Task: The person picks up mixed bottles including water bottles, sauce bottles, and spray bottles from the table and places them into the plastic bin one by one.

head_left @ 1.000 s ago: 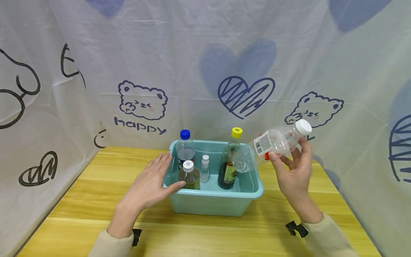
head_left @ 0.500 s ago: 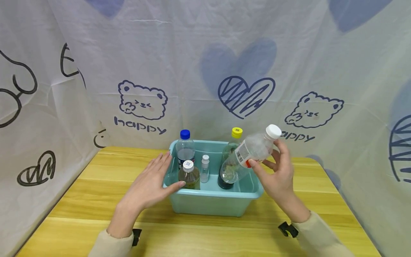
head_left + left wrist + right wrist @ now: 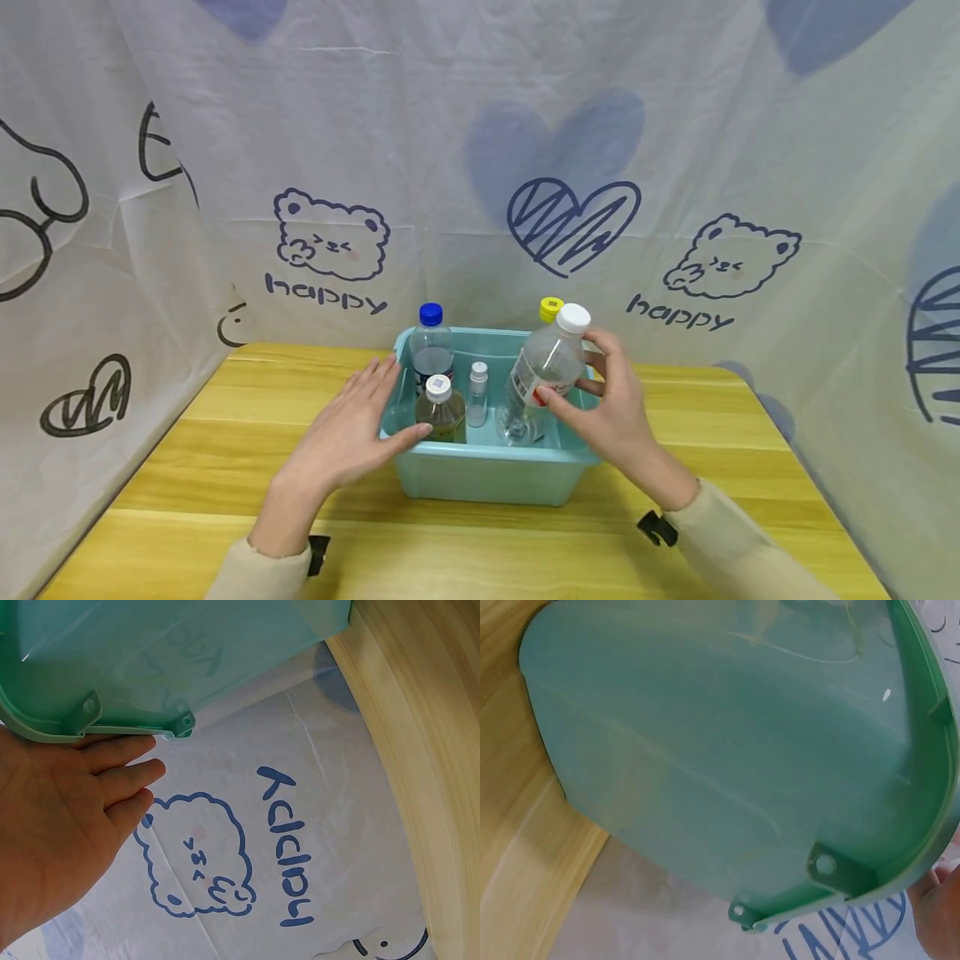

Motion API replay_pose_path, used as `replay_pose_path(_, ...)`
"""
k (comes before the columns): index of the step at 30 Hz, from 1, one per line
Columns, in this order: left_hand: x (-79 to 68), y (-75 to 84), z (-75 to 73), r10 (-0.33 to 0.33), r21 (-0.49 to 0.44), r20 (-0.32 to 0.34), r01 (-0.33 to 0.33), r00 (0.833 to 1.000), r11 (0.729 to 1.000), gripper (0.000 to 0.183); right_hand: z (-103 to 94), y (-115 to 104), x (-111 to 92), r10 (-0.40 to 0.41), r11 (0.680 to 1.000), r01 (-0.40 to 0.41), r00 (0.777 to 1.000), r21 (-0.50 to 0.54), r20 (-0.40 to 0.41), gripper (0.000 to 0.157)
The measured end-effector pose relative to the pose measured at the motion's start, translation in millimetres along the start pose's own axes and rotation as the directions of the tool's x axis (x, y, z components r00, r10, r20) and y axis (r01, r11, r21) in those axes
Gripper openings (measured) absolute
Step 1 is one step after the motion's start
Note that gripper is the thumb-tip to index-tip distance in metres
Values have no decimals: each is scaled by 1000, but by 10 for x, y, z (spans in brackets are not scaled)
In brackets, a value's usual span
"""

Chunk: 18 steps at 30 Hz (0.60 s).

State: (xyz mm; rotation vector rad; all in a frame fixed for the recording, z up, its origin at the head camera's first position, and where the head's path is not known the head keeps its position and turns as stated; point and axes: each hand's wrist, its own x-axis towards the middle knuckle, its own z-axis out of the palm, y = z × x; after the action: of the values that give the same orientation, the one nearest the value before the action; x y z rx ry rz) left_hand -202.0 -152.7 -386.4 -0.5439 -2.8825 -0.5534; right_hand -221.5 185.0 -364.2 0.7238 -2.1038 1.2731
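Observation:
My right hand (image 3: 603, 400) holds a clear plastic bottle (image 3: 551, 367) with a white cap and a red-and-white label. The bottle tilts, its base down inside the teal plastic bin (image 3: 487, 475) and its cap up toward the right. In the right wrist view only a bit of that hand (image 3: 939, 915) shows past the bin's rim. My left hand (image 3: 345, 433) rests on the bin's left rim with fingers straight and thumb over the front corner. In the left wrist view the fingers (image 3: 131, 780) lie along the rim's edge.
Inside the bin stand a blue-capped bottle (image 3: 432, 350), a white-capped bottle of brownish liquid (image 3: 442, 412) and a small clear vial (image 3: 477, 396). A yellow-capped bottle (image 3: 551, 308) is mostly hidden behind the held one. A printed curtain (image 3: 450, 167) hangs behind the wooden table (image 3: 300, 367).
My right hand has carried the clear bottle leftward and down from beyond the bin's right side into it, turning it more upright. The left hand has stayed on the rim.

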Motion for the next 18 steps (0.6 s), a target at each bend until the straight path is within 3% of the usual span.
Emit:
replay_pose_path(9, -1, 4, -6, -2, 2, -1, 2, 1000, 1000, 107, 79, -74, 87, 121, 993, -119, 980, -26, 159, 81)
replay_pose_path(18, -4, 1, -3, 0, 3, -3, 0, 1000, 1000, 108, 137, -83, 143, 221, 975, -211, 935, -66, 278, 81)
